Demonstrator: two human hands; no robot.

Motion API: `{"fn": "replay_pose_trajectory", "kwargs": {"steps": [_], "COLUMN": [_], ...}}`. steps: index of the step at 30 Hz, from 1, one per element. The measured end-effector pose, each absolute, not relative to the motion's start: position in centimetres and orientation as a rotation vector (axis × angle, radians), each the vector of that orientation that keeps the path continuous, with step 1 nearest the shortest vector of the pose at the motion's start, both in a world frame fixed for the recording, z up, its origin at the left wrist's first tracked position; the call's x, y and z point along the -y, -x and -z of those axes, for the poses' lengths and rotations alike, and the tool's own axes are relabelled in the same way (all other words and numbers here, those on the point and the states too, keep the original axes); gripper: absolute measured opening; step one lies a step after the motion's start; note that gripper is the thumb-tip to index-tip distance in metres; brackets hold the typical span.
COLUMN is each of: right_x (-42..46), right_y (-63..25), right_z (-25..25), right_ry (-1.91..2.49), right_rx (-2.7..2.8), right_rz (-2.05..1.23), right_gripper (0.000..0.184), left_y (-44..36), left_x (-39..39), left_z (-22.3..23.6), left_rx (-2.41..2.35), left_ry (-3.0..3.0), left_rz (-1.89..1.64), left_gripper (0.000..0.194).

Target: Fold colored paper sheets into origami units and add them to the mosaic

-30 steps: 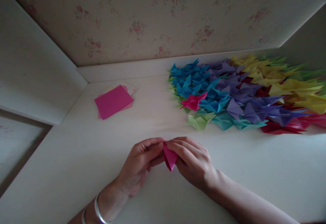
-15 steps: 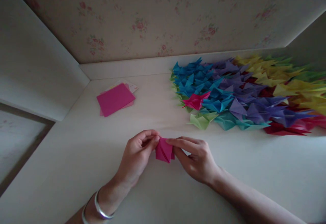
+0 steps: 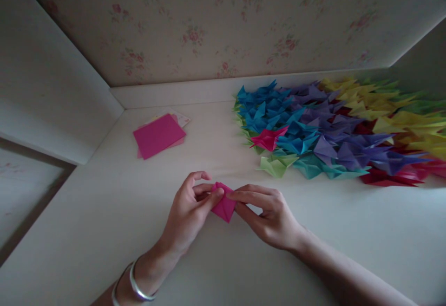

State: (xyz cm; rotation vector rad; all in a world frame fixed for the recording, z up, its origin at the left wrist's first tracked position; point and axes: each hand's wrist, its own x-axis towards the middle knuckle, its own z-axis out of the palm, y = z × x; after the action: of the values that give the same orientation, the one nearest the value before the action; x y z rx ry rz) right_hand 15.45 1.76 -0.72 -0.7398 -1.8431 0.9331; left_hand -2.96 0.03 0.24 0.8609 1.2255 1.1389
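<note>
Between my two hands is a small folded piece of pink origami paper [image 3: 225,209], roughly square, with one corner pointing toward me and a crease running down to it. My left hand [image 3: 190,208] pinches its left side, thumb on top and the index finger lifted and curved away. At the right edge, my right hand [image 3: 272,215] grips the paper between thumb and fingers, the index fingertip lying on its upper face. The paper's underside and the fingers beneath it are hidden.
A stack of pink paper sheets [image 3: 159,136] lies at the back left. Many folded paper cranes in blue, purple, yellow, green and red [image 3: 299,129] cover the back right, with one pink crane [image 3: 268,139] among them. A white skirting [image 3: 174,93] and papered wall [image 3: 209,27] bound the table [image 3: 114,231].
The pink paper went from a narrow folded point to a flatter, square-like shape. My left thumb has moved onto its face and the left index finger has lifted. The view shifted slightly.
</note>
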Motion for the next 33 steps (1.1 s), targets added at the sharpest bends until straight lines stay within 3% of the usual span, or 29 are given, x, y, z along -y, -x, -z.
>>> {"fn": "replay_pose_trajectory", "kwargs": {"steps": [6, 14, 20, 27, 33], "right_x": [-2.0, -2.6, -2.8, -3.0, -2.6], "right_y": [-15.6, -16.4, -16.8, -16.9, -16.4], "right_z": [0.3, 0.3, 0.5, 0.1, -0.3], "right_ry": [0.852, 0.792, 0.677, 0.7, 0.86], "right_rx": [1.617, 1.415, 1.334, 1.58, 1.658], "right_rz": [-0.919, -1.305, -1.591, -1.527, -1.218], "right_gripper": [0.02, 0.015, 0.013, 0.016, 0.013], "left_y": [2.9, 3.9, 4.6, 4.6, 4.1], "left_x": [1.2, 1.2, 0.4, 0.3, 0.5], "left_z": [-0.9, -2.0, -2.0, -1.7, -1.4], "left_rx": [-1.342, -1.238, -1.185, -1.252, -1.31], "left_ry": [-1.191, -1.465, -1.465, -1.673, -1.652], "left_rz": [-1.147, -0.99, -0.952, -1.026, -0.998], "left_gripper": [0.01, 0.033, 0.026, 0.025, 0.027]}}
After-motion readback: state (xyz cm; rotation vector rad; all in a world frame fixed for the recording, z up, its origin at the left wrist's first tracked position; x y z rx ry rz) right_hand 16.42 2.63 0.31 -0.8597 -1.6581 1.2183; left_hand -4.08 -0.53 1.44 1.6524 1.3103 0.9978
